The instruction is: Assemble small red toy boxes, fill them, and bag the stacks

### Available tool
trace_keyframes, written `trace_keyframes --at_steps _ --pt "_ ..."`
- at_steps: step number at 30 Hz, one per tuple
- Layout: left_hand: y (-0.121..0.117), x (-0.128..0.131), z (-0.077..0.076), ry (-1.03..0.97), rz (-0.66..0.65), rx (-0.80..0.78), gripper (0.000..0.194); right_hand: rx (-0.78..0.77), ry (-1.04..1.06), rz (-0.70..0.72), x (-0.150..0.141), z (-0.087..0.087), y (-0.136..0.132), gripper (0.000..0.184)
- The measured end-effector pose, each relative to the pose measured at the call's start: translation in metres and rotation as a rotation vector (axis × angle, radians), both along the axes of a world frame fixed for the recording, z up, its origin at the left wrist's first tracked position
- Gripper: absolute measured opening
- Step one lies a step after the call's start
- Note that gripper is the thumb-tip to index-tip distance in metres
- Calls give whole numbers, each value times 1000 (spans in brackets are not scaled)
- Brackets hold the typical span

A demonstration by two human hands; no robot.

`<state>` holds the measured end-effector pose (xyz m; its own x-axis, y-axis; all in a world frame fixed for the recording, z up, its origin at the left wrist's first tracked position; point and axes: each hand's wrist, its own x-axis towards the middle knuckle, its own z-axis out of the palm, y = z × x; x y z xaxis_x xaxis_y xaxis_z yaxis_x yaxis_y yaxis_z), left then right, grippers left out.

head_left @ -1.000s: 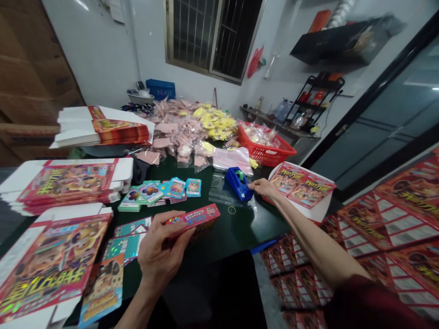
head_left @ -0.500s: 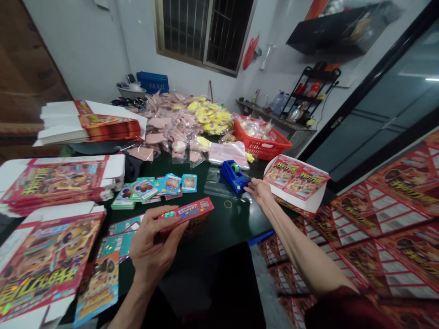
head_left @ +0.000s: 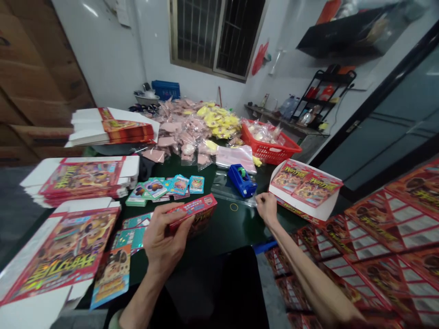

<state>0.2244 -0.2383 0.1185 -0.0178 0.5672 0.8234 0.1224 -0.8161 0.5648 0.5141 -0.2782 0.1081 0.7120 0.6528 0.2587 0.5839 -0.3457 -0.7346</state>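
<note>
My left hand (head_left: 163, 240) is closed round a small red printed box (head_left: 196, 211), held just above the dark green table (head_left: 226, 233). My right hand (head_left: 266, 208) reaches out to the right of a blue tape dispenser (head_left: 242, 180). Its fingers are curled together at the edge of a clear plastic bag (head_left: 222, 188), and what they pinch is too small to make out. A yellow rubber band (head_left: 233, 207) lies between the two hands.
Flat printed cartons are stacked at the left (head_left: 82, 176) and front left (head_left: 65, 251). Picture cards (head_left: 168, 186) lie mid-table. Pink and yellow packets (head_left: 199, 125) are heaped at the back beside a red basket (head_left: 270, 148). Finished boxes (head_left: 305, 183) and more cartons (head_left: 377, 228) sit at the right.
My right hand has drawn back from the tape dispenser toward me and its fingers have curled shut. My left hand still holds the red box, slightly raised.
</note>
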Motion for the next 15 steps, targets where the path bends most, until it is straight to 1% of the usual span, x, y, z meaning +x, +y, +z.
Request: trace_keyframes --at_steps 2,4,5,6,8,9,11,13,15 --pt "-1 0 1 15 14 -1 19 85 40 80 -35 14 -18 22" --pt "-2 1 2 34 40 -1 19 175 131 222 -80 28 -34 22" --pt "-3 1 2 35 45 -2 20 292 287 363 -104 34 -40 19" --pt "-4 1 3 31 42 -8 21 359 424 472 -127 40 -43 18" --pt "-5 2 2 8 14 -23 24 465 645 552 -166 47 -44 19" --pt "-6 2 1 -5 -8 -29 26 490 728 557 -181 48 -41 21" --pt "-6 2 0 -18 -47 -24 28 514 836 517 -199 47 -32 23" --pt "-6 0 1 -5 -69 12 30 517 872 451 -204 43 -24 25" --pt "-6 -4 4 47 -88 49 32 510 888 414 -202 40 -21 26"
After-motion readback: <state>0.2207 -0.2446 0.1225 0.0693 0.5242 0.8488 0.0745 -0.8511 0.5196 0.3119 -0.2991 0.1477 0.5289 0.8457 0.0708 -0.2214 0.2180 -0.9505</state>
